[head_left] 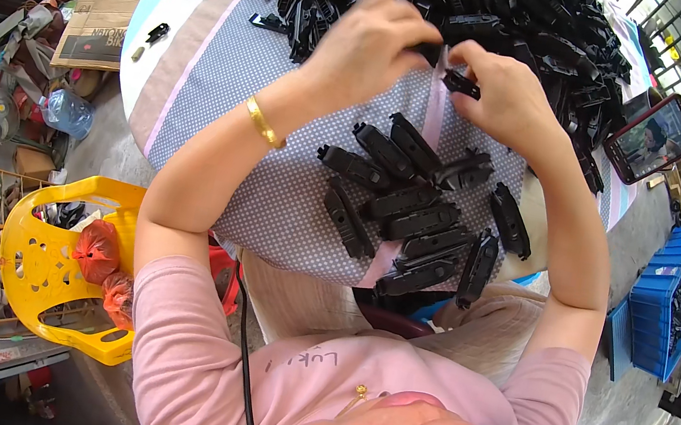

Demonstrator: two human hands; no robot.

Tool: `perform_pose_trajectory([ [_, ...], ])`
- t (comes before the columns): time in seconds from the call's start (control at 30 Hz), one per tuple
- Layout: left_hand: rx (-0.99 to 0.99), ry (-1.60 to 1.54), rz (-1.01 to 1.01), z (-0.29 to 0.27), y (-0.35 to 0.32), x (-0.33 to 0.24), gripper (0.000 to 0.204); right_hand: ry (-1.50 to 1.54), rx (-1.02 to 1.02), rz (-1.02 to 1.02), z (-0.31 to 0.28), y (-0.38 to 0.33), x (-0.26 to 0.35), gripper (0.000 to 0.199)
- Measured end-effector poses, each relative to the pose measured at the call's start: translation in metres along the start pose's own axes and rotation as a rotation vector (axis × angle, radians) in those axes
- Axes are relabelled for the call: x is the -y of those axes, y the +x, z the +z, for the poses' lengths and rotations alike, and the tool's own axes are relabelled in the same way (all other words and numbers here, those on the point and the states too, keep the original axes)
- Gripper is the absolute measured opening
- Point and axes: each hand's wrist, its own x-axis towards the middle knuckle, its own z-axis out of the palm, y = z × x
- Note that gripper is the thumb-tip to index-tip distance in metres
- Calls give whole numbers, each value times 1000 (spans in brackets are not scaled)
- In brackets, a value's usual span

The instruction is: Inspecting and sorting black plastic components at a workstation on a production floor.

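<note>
Over the far half of a round table with a patterned cloth [225,92], both my hands are close together. My right hand [506,101] pinches a small black plastic part [462,84] between thumb and fingers. My left hand [370,45], a little blurred, has its fingers closed beside it; something dark is at its fingertips, too hidden to make out. Nearer to me lies a loose group of long black plastic casings [408,215]. Past my hands, a large heap of black plastic parts [521,12] covers the far side.
A phone [656,139] with a lit screen stands at the table's right edge. On the left is a yellow plastic chair [42,251] holding red bags [97,252]. Blue crates [660,314] stand at the right. A cardboard sheet [108,8] leans at the far left.
</note>
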Motion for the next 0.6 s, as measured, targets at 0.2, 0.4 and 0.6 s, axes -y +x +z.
perform_pose_trajectory([
  [0.2,39,520,104,9,-2,38,31,452,-97,100,2,10,-21,36],
  [0.4,-156,-310,-330,5,0,32,27,1065,-285,91,-3,12,-19,34],
  [0.6,-94,-1234,-492,8,0,7,29,1247,-346,123,6,11,-7,37],
])
